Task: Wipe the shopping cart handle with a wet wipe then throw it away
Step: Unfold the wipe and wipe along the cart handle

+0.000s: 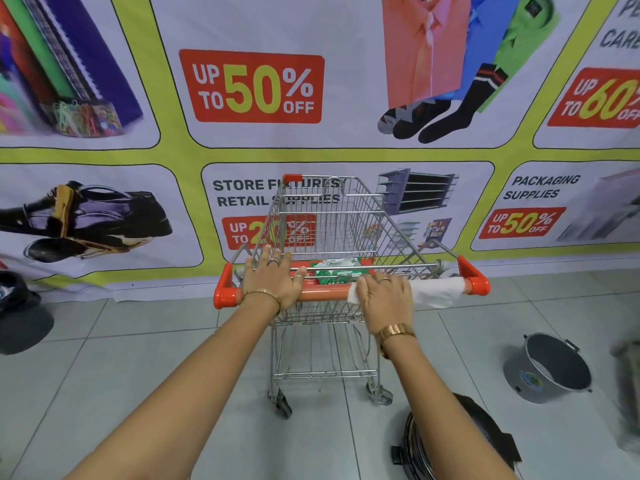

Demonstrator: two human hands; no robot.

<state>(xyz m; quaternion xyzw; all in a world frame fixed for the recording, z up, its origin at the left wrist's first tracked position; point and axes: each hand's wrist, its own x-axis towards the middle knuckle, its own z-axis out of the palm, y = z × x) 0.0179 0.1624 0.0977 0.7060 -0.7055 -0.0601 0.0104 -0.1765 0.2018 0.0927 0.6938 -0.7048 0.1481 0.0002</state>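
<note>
A small wire shopping cart (329, 216) stands in front of me, its orange handle (325, 292) running across the middle of the view. My left hand (273, 278) rests on the handle's left part, fingers spread over the bar. My right hand (384, 296) presses a white wet wipe (436, 289) onto the right part of the handle. The wipe is draped over the bar and reaches almost to the right orange end cap (476, 284). A green wet wipe pack (334, 270) lies in the cart's child seat behind the handle.
A grey bucket (547, 368) lies tilted on the tiled floor at the right. A dark round bin (460, 441) sits near my right forearm. A black bag (20, 306) is at the left edge. A printed sale banner (252, 86) covers the wall behind the cart.
</note>
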